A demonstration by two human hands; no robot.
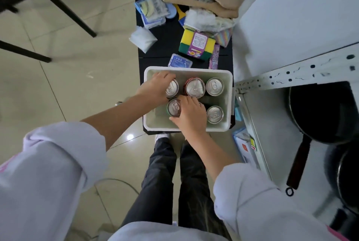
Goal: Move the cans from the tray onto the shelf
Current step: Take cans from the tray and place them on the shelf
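Now your cans (214,86) stand upright in the tray (229,102) (tops up); left hand (155,90) and right hand (191,114) each grasp one.

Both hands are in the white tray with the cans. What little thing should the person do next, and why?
Probably close the fingers and lift. The left hand lies on the far-left can, and the right hand covers a middle can beside the near-left can. All the cans stand in the tray, and the shelf waits to the right.
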